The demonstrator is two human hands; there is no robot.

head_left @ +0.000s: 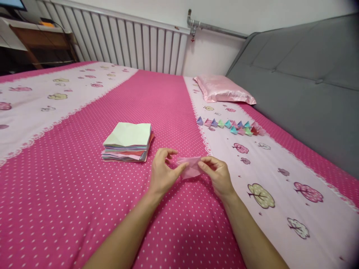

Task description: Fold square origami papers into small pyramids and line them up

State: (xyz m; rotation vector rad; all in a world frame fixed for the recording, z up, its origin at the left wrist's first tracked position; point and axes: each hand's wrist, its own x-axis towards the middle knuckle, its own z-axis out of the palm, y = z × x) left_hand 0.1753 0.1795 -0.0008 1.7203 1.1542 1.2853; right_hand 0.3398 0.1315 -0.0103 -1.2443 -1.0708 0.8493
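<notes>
A small folded sheet of pink paper [192,167] is held up just above the bedspread, between my two hands. My right hand [218,173] pinches its right edge between thumb and fingers. At the left edge, the thumb of my left hand [164,170] presses against the front of the paper. The left index finger is curled and stands clear of it; whether other fingers lie behind the paper is hidden. To the left of my left hand lies a stack of coloured paper sheets [129,134], with a pale green one on top.
Several small folded paper shapes [221,123] in mixed colours stand in two rows to the right. Beyond them lies a pink pillow [224,89] beside the grey headboard [303,74]. The polka-dot bedspread [70,194] stretches towards a white radiator [126,37].
</notes>
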